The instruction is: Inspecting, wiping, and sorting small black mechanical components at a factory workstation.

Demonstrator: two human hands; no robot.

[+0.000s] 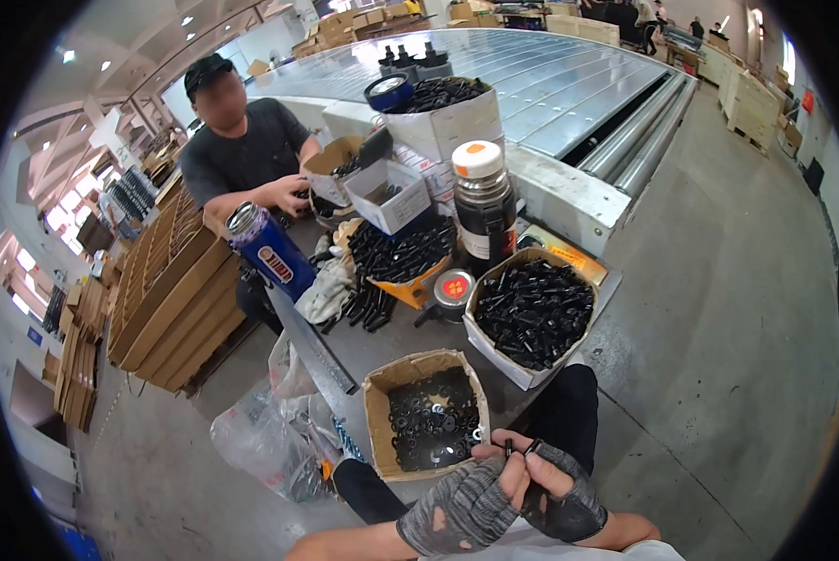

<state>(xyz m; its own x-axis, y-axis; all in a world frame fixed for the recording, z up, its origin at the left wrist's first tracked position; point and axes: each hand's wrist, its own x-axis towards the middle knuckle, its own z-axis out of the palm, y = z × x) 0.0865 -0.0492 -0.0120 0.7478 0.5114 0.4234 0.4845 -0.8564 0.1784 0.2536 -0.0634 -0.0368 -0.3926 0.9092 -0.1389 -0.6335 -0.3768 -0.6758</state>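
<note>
My left hand [466,505] and my right hand [561,494], both in grey fingerless gloves, are close together at the lower middle. Between the fingertips of the left is a small black cylindrical part [508,448]. A similar short black part [533,446] is pinched in the right. Just left of my fingers sits an open cardboard box [378,438] with black rings and a few pale washers in its bottom. Beyond my hands, a white-sided box [500,357] is heaped with black cylindrical parts [534,309].
Further back on the table are a yellow-edged box [412,292] of black parts, a dark jar [485,210], a round tin [454,288], a blue can [272,248] and white gloves [326,292]. Across the table a person [246,154] reaches into a carton. Plastic bags [274,439] hang at left.
</note>
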